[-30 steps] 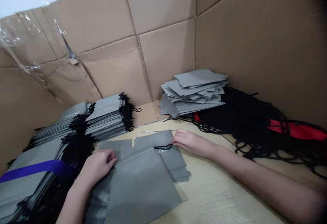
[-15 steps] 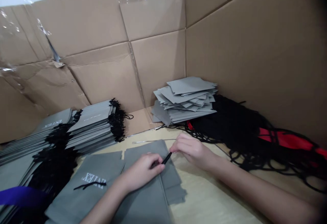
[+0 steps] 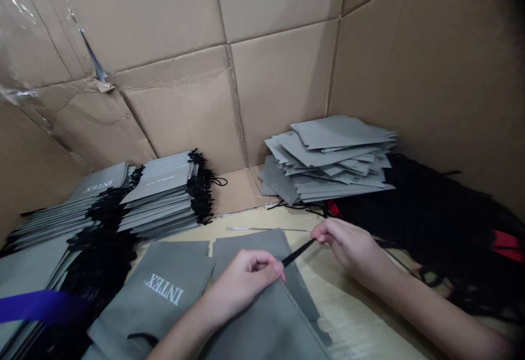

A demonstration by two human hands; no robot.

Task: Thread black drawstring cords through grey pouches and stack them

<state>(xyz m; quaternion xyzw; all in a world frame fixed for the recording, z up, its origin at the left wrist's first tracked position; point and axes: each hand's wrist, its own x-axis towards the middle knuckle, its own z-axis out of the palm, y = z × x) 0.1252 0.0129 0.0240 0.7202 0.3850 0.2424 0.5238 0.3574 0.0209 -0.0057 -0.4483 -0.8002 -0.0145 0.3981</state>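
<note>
Broadly, corrugated cardboard walls [image 3: 279,92] fold up behind and beside a pale wood-grain tabletop [image 3: 353,311]. At the left lie banded stacks of gray drawstring pouches [image 3: 159,190], crossed by a purple strap [image 3: 41,305]. At the back sit a loose pile of gray fabric panels [image 3: 328,157] and a black tangle of cords [image 3: 435,201] with red showing in it. Flat on the tabletop, a gray pouch [image 3: 262,332] lies under the hands, beside another printed INTEX [image 3: 153,300]. The left hand [image 3: 241,278] rests on the pouch, fingers curled at its edge; whether they grip anything is hidden. The right hand [image 3: 348,245] is nearly closed, pinching a black drawstring [image 3: 297,253] between fingertips and thumb. That close pinch keeps the thin cord straight and under control.
</note>
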